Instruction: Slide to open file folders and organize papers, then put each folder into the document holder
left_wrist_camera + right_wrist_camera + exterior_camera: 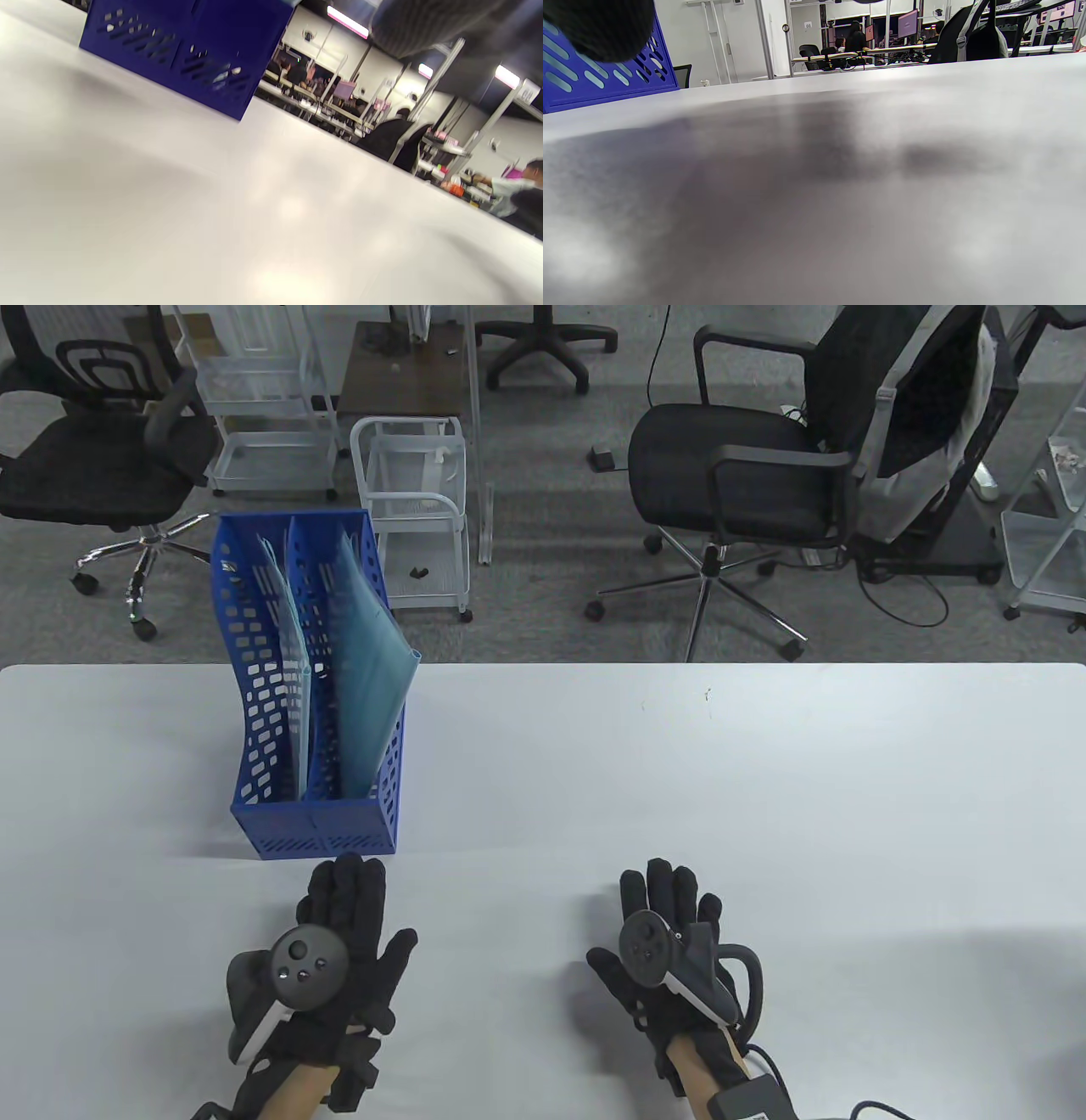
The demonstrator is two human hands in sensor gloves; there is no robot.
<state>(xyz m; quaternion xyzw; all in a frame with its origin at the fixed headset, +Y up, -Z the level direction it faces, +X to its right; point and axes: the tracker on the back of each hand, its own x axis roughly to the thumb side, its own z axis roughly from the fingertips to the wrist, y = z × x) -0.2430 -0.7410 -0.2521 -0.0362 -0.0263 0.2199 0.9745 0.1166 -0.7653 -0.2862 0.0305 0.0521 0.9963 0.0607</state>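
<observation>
Folders (365, 645) stand in the blue holder (314, 823), just beyond the left hand (339, 950). Both hands lie flat, fingers straight, holding nothing; the right hand (670, 950) is well apart.

Beyond the white counter (764, 780), two black office chairs (747, 475) are standing on grey carpet (543, 602), white wire carts (420, 509) are sitting between them, and ceiling strip lights (348, 22) are glowing.

Only obstacle: document holder (314, 814), left.

An open-plan office or lab: black swivel chairs (730, 475) on grey carpet, white wire trolleys (420, 509), rows of desks with monitors (908, 23), ceiling strip lights (348, 22).
</observation>
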